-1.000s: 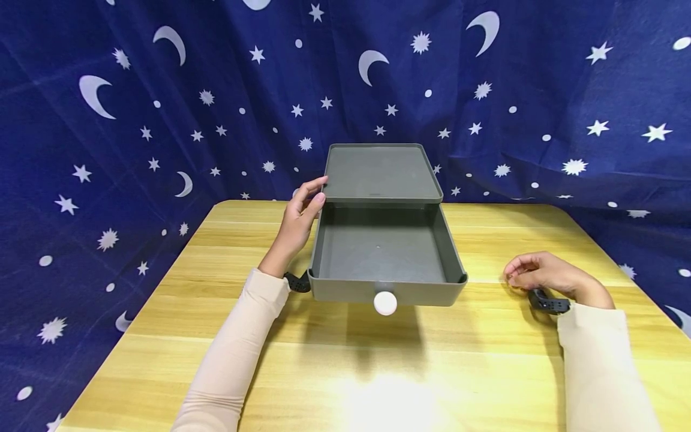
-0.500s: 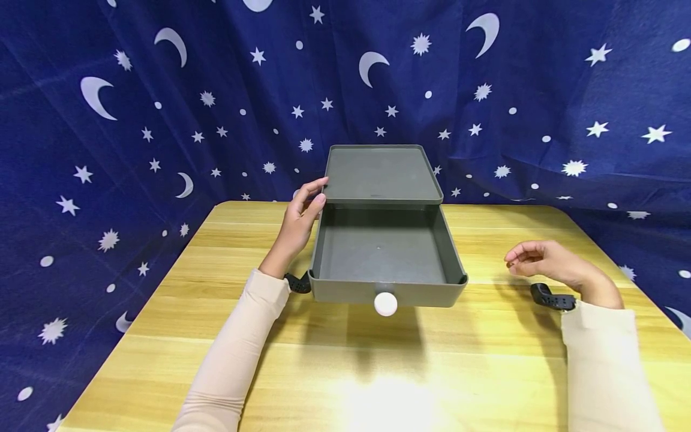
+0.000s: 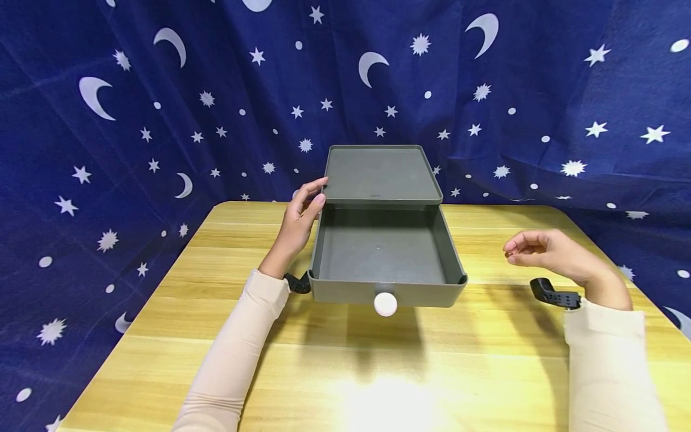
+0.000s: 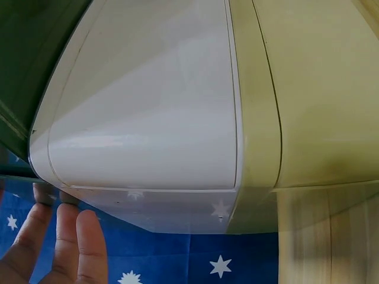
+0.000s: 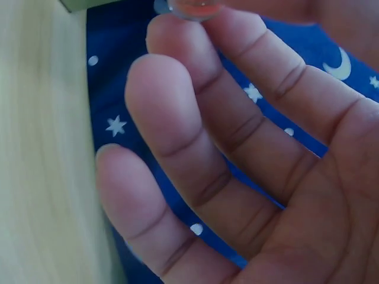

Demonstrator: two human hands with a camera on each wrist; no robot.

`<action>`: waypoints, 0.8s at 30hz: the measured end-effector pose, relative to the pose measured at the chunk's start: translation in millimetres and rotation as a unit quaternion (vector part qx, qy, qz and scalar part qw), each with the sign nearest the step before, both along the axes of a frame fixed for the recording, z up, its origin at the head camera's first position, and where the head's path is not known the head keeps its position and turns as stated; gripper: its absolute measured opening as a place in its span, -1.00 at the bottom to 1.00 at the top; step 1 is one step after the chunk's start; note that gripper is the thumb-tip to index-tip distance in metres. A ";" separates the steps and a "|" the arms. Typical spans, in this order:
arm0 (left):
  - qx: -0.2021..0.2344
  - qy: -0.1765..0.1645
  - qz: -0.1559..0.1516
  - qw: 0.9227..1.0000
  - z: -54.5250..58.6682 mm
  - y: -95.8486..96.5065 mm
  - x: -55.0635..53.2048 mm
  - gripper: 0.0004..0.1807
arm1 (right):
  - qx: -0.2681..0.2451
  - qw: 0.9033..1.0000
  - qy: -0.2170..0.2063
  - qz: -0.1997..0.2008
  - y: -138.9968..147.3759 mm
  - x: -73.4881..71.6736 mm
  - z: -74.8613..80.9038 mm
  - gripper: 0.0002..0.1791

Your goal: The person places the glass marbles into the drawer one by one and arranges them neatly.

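Observation:
A small drawer box with a grey tray-like top [image 3: 383, 173] stands at the middle of the table. Its grey drawer [image 3: 388, 294] is pulled far out toward me, with a round white knob [image 3: 385, 304] on the front. My left hand [image 3: 297, 225] rests against the box's left side near the top, fingertips touching its glossy white wall [image 4: 145, 118]. Off to the right of the drawer, my right hand [image 3: 561, 255] is raised above the table. Between its thumb and forefinger it pinches a small clear glassy marble with orange in it [image 5: 198, 8], partly cut off by the frame.
The wooden table [image 3: 216, 336] runs to a dark blue curtain [image 3: 243, 72] with white moons and stars, which hangs at the back and sides. Black wrist camera mounts [image 3: 555, 297] sit at both wrists.
My right hand has risen from the table, still pinching the marble, and its shadow has moved apart from it. My left hand, the box and the drawer stay where they were.

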State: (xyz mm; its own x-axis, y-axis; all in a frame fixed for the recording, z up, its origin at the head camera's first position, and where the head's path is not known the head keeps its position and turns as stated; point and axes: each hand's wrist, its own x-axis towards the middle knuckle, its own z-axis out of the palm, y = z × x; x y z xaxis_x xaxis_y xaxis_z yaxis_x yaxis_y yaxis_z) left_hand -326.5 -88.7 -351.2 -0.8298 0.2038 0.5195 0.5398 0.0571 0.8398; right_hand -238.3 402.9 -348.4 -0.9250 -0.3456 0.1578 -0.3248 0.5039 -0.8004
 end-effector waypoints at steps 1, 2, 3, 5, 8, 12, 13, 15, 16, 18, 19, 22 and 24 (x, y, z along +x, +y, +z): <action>0.000 0.000 0.000 1.000 0.0 0.0 -0.1 -0.46 | 0.003 1.000 0.005 -0.001 -1.8 0.8 2.1 -0.58; 0.000 0.000 0.000 1.000 0.1 0.1 -0.2 -0.46 | 0.007 1.000 0.009 -0.006 -3.7 1.8 4.2 -0.61; 0.000 0.000 0.000 1.000 0.1 0.1 -0.3 -0.46 | 0.011 1.000 0.013 -0.011 -5.7 2.9 6.4 -0.64; 0.000 0.001 -0.001 1.000 0.2 0.2 -0.2 -0.45 | 0.019 0.999 0.023 -0.017 -9.3 5.3 10.9 -0.69; 0.001 0.002 -0.001 1.000 -0.1 0.2 -0.2 -0.45 | 0.028 0.999 0.035 -0.024 -14.1 8.7 16.7 -0.69; 0.000 0.003 0.000 1.000 -0.8 -0.1 -0.2 -0.46 | 0.029 0.998 0.051 -0.023 -18.8 11.3 22.7 -0.66; 0.000 0.004 0.000 1.000 -0.9 -0.3 -0.1 -0.46 | 0.029 0.998 0.055 -0.024 -19.9 11.7 23.8 -0.66; 0.000 0.005 -0.001 1.000 -0.9 -0.3 -0.1 -0.46 | 0.029 0.997 0.064 -0.025 -22.2 12.5 26.0 -0.67; 0.000 0.005 0.000 1.000 -0.9 -0.5 0.1 -0.46 | 0.029 0.997 0.067 -0.026 -23.4 12.9 27.2 -0.67; 0.001 0.006 0.000 1.000 -0.4 -0.4 0.3 -0.46 | 0.031 0.996 0.075 -0.028 -26.4 14.2 29.8 -0.71; 0.001 0.006 0.000 1.000 -0.1 -0.3 0.4 -0.45 | 0.031 0.996 0.079 -0.028 -28.0 14.9 31.1 -0.72; 0.001 0.005 0.000 1.000 0.2 -0.1 0.4 -0.45 | 0.035 0.995 0.090 -0.031 -32.5 17.2 35.2 -0.80; 0.001 0.004 0.000 1.000 -0.1 0.1 0.2 -0.45 | 0.038 0.994 0.096 -0.031 -35.0 18.5 37.4 -0.83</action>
